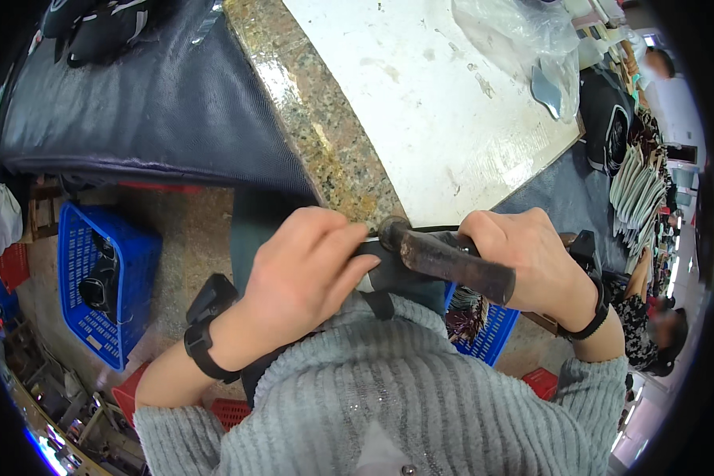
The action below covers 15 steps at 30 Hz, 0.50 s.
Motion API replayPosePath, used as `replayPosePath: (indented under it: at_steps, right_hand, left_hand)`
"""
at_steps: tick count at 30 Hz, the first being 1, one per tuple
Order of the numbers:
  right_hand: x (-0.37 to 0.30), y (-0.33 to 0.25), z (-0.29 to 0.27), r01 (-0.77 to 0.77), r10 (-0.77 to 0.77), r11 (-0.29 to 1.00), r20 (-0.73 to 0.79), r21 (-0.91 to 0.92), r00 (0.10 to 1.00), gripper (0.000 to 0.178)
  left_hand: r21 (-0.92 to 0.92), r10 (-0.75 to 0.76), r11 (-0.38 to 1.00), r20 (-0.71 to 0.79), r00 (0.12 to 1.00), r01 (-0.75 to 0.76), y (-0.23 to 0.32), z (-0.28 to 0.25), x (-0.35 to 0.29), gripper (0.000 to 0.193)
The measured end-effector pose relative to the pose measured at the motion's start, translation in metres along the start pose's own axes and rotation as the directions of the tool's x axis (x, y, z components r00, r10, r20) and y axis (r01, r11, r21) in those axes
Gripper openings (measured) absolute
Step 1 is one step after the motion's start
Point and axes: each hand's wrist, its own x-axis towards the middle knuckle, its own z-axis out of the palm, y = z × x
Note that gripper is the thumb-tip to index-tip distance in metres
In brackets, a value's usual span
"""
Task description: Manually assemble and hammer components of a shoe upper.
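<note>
A hammer (454,267) with a rusty brown head is gripped in my right hand (523,252), whose fingers are wrapped round its mostly hidden handle. The small round end of the head rests at or just above the stone slab's (325,139) near corner. Just left of it, my left hand (305,266) is closed, thumb and forefinger nearly together at the slab's edge. What they pinch is too small to make out. A thin dark strip (436,229) with a pale edge runs along the table's near edge between my hands.
A white board (436,103) lies beside the slab, with clear plastic bags (523,36) at its far right. Dark sheeting (159,103) covers the left. Blue baskets (139,293) stand on the floor. Stacked pieces (639,190) and other people are at right.
</note>
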Motion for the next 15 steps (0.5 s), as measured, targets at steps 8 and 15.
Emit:
replayPosePath:
  at_steps: [8,15]
  right_hand:
    - [0.003,0.012,-0.001,0.023,-0.024,0.998,0.023,0.058,0.999,0.023]
    - [0.0,0.019,0.007,0.138,-0.034,0.929,-0.293,0.344,0.956,0.015]
  left_hand:
    - [0.038,0.129,0.991,0.008,0.992,-0.129,-0.007,-0.005,-0.002,0.031]
    - [0.118,0.216,0.969,0.026,0.976,-0.218,-0.007,-0.004,-0.001,0.028]
